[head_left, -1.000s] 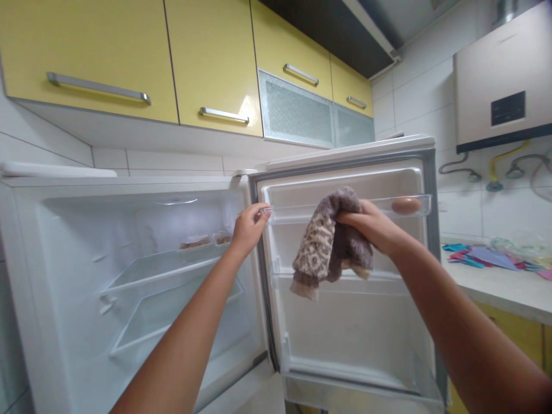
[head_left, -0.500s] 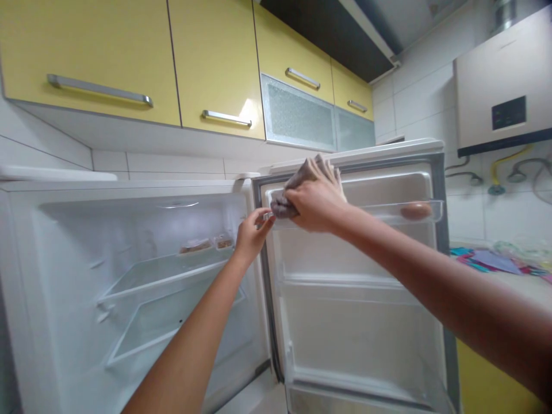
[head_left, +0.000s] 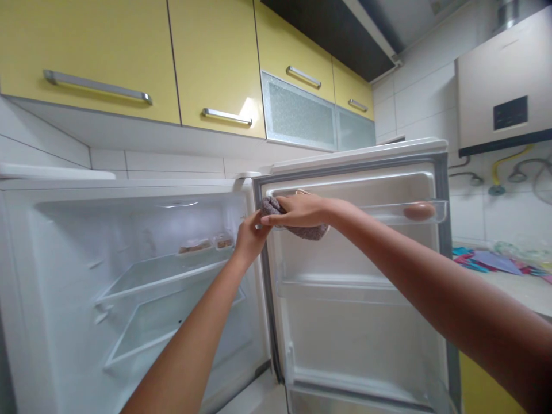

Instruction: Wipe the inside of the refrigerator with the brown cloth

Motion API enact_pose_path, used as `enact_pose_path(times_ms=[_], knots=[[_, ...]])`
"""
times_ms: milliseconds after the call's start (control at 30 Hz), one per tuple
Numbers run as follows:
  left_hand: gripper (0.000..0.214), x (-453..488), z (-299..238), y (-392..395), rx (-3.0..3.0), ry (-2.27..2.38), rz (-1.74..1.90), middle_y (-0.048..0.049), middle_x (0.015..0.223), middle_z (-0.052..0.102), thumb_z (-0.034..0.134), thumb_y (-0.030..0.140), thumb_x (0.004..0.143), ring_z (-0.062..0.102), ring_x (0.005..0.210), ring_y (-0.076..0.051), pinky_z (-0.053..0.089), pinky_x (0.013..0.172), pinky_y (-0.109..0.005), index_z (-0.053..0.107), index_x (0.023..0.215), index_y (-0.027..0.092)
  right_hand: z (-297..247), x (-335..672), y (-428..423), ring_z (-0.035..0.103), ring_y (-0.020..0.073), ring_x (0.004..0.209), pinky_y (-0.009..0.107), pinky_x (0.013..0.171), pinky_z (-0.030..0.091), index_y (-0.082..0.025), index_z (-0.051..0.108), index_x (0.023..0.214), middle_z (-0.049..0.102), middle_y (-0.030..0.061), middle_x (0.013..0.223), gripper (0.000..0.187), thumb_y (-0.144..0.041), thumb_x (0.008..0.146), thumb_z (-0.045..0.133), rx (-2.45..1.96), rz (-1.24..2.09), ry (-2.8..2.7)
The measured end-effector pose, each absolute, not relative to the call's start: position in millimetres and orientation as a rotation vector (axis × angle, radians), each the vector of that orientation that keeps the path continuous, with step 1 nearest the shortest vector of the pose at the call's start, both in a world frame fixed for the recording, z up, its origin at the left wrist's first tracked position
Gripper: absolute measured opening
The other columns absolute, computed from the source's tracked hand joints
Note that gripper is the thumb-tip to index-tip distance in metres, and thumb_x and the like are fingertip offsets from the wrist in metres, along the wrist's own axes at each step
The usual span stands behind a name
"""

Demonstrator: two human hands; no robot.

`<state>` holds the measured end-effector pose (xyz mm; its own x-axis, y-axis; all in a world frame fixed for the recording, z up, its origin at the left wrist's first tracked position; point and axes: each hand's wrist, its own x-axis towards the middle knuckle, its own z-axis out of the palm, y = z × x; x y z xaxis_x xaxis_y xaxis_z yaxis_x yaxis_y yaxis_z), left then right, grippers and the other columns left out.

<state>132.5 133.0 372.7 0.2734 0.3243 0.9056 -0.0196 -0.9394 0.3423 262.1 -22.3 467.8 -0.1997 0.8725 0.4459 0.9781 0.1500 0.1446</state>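
A grey-brown cloth is bunched under my right hand, whose fingers close around it at the upper door shelf. Part of the cloth sticks out beyond my fingertips on the left. My left hand pinches the left end of that clear shelf, near the hinge side; its fingertips touch the cloth and are partly hidden. A brown egg-like object lies at the right end of the shelf. The fridge door stands wide open.
Left of the door is the fridge interior, with glass shelves and small food packs. Yellow cabinets hang above. Colourful cloths lie on the counter at right, below a water heater.
My right hand has moved slightly down and left with the cloth, turning flatter over the shelf. The cloth, bunched upward before, now hangs below my hand. My left hand stays nearly in place.
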Motion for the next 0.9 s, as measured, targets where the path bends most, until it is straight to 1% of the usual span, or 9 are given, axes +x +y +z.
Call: enact_pose_path(times_ms=[67, 100, 167, 267, 333, 433, 600, 767, 900], knots=[[0.039, 130, 373, 135, 2.288, 0.268, 1.668, -0.0040, 0.095, 0.077, 0.062, 0.052, 0.086, 0.068, 0.086, -0.021, 0.052, 0.070, -0.028, 0.072, 0.105, 0.019, 469, 268, -29, 0.069, 0.0258, 0.100, 0.033, 0.083, 0.051, -0.026, 0.064, 0.110, 0.075, 0.0099, 0.116, 0.069, -0.079, 0.092, 0.024, -1.737, -0.419, -2.236], [0.042, 129, 374, 135, 2.298, 0.274, 1.640, -0.0044, 0.097, 0.077, 0.061, 0.054, 0.087, 0.069, 0.087, -0.021, 0.052, 0.070, -0.028, 0.072, 0.109, 0.020, 469, 270, -31, 0.069, 0.0253, 0.100, 0.033, 0.082, 0.051, -0.026, 0.065, 0.109, 0.075, 0.0092, 0.116, 0.069, -0.077, 0.094, 0.021, -1.735, -0.394, -2.217], [0.047, 129, 375, 136, 2.311, 0.287, 1.607, -0.0065, 0.106, 0.077, 0.061, 0.056, 0.087, 0.069, 0.089, -0.021, 0.053, 0.073, -0.030, 0.071, 0.116, 0.020, 464, 274, -34, 0.070, 0.0283, 0.100, 0.035, 0.080, 0.052, -0.025, 0.064, 0.112, 0.075, 0.0118, 0.117, 0.062, -0.074, 0.094, 0.030, -1.827, -0.518, -2.107], [0.046, 131, 376, 137, 2.295, 0.279, 1.642, -0.0104, 0.115, 0.075, 0.063, 0.053, 0.087, 0.068, 0.092, -0.022, 0.054, 0.081, -0.033, 0.071, 0.117, 0.019, 451, 273, -30, 0.072, 0.0360, 0.098, 0.039, 0.075, 0.051, -0.020, 0.062, 0.115, 0.075, 0.0177, 0.111, 0.058, -0.069, 0.087, 0.051, -1.972, -0.894, -1.936], [0.040, 132, 376, 138, 2.299, 0.225, 1.658, -0.0112, 0.120, 0.073, 0.063, 0.048, 0.087, 0.067, 0.101, -0.023, 0.054, 0.087, -0.035, 0.072, 0.114, 0.020, 441, 270, -27, 0.073, 0.0368, 0.095, 0.039, 0.072, 0.051, -0.019, 0.062, 0.113, 0.076, 0.0179, 0.106, 0.055, -0.066, 0.088, 0.051, -1.957, -1.051, -1.915], [0.034, 130, 378, 140, 2.346, 0.165, 1.647, -0.0106, 0.125, 0.071, 0.061, 0.043, 0.088, 0.064, 0.110, -0.023, 0.052, 0.093, -0.036, 0.072, 0.111, 0.021, 433, 270, -25, 0.074, 0.0343, 0.093, 0.037, 0.070, 0.050, -0.019, 0.061, 0.112, 0.076, 0.0160, 0.104, 0.048, -0.062, 0.094, 0.046, -1.912, -1.174, -1.909], [0.039, 125, 383, 138, 2.442, 0.256, 1.601, -0.0094, 0.120, 0.071, 0.059, 0.052, 0.090, 0.065, 0.095, -0.020, 0.051, 0.079, -0.031, 0.071, 0.111, 0.021, 428, 288, -38, 0.074, 0.0330, 0.091, 0.034, 0.066, 0.046, -0.021, 0.060, 0.110, 0.076, 0.0142, 0.104, 0.050, -0.067, 0.094, 0.046, -1.940, -1.240, -1.857], [0.043, 127, 380, 135, 2.442, 0.256, 1.602, -0.0094, 0.122, 0.070, 0.056, 0.057, 0.092, 0.064, 0.093, -0.019, 0.051, 0.077, -0.030, 0.070, 0.111, 0.022, 425, 322, -59, 0.072, 0.0304, 0.086, 0.032, 0.062, 0.040, -0.023, 0.060, 0.111, 0.075, 0.0123, 0.104, 0.051, -0.069, 0.092, 0.046, -2.025, -1.240, -1.769], [0.043, 130, 379, 135, 2.444, 0.247, 1.632, -0.0094, 0.122, 0.071, 0.056, 0.057, 0.092, 0.062, 0.089, -0.018, 0.050, 0.075, -0.029, 0.070, 0.112, 0.022, 424, 350, -74, 0.070, 0.0285, 0.084, 0.031, 0.060, 0.034, -0.025, 0.059, 0.113, 0.074, 0.0108, 0.106, 0.052, -0.070, 0.090, 0.046, -2.087, -1.182, -1.724]])
